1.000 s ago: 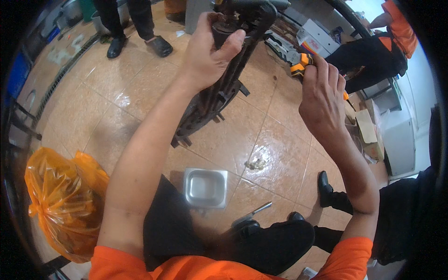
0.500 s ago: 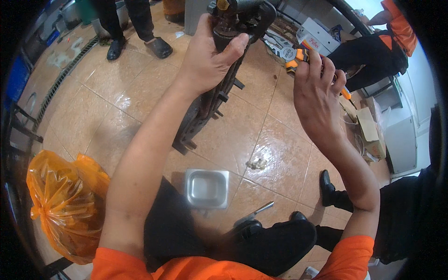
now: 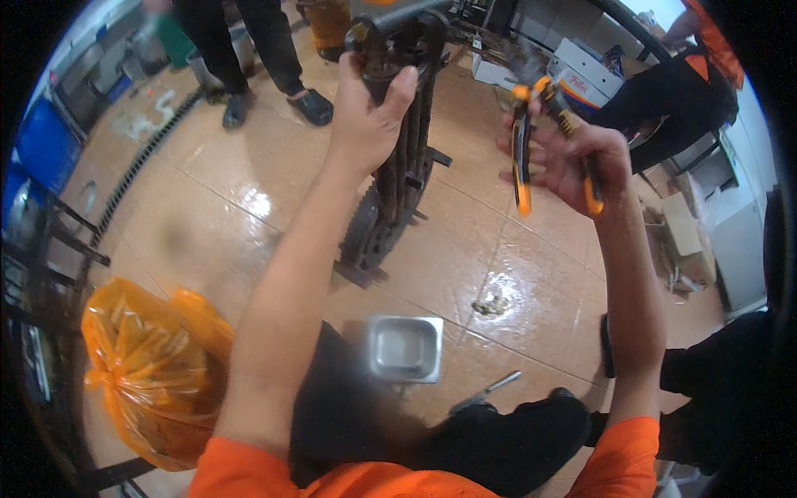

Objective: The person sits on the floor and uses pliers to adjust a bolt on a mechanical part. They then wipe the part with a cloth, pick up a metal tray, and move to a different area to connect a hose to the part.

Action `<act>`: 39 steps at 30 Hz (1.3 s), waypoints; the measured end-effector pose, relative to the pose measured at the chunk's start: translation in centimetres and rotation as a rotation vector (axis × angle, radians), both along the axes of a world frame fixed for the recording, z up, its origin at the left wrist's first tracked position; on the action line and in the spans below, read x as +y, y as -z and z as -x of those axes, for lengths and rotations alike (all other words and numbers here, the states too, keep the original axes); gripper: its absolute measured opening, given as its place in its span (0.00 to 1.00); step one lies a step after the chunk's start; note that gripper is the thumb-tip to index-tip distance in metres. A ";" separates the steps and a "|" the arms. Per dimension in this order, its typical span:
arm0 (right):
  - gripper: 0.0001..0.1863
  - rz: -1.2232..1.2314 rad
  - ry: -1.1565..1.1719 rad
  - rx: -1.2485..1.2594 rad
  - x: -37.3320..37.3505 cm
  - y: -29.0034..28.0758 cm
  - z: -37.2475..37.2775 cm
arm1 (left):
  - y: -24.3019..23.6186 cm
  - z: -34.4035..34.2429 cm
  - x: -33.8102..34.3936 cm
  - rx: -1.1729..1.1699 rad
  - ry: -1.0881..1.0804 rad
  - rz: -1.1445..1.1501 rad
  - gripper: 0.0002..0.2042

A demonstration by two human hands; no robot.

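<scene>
My left hand [image 3: 369, 124] is closed around the upper end of a long, dark, greasy metal burner-like assembly [image 3: 398, 187], thumb on its near side. Long bars run down from that end, with short tabs sticking out at the side. To the right of it, my right hand [image 3: 599, 158] holds pliers [image 3: 521, 158] with orange and black handles. Their handles are spread wide, one against the palm and the other by the fingers. The pliers' jaws point up and away and are blurred; they are apart from the metal assembly.
A steel pan [image 3: 405, 349] sits on the wet tiled floor, with a knife-like tool [image 3: 490, 388] near my leg. A small scrap heap [image 3: 491, 306] lies beyond. An orange plastic bag [image 3: 154, 373] stands left. Other people's legs [image 3: 270, 46] and cardboard boxes [image 3: 682, 224] are around.
My right hand has turned and opened up, spreading the pliers' handles that were mostly hidden in its grip. The metal assembly hangs more upright in my left hand. The whole view has shifted.
</scene>
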State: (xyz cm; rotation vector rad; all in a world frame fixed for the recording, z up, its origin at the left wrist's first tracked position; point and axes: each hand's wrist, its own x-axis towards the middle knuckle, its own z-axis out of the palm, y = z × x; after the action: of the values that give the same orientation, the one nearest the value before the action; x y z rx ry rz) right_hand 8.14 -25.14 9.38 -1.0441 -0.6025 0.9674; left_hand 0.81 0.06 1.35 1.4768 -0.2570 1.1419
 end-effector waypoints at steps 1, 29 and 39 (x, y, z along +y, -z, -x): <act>0.23 -0.169 -0.012 0.065 -0.3 0.5 0.0 | 0.0 0.2 0.1 0.011 0.008 0.014 0.20; 0.14 0.955 0.856 -2.386 0.3 4.1 3.1 | -0.1 0.7 -0.1 0.051 -0.006 -0.107 0.16; 0.12 0.956 0.925 -2.450 1.4 4.2 2.5 | -0.1 1.0 0.2 0.030 -0.047 -0.085 0.16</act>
State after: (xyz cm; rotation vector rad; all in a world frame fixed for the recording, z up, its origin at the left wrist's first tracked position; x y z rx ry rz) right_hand 5.67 -23.72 5.16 -2.7086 -1.2510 -1.6193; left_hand -0.16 0.21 1.44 1.5802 -0.2543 1.1577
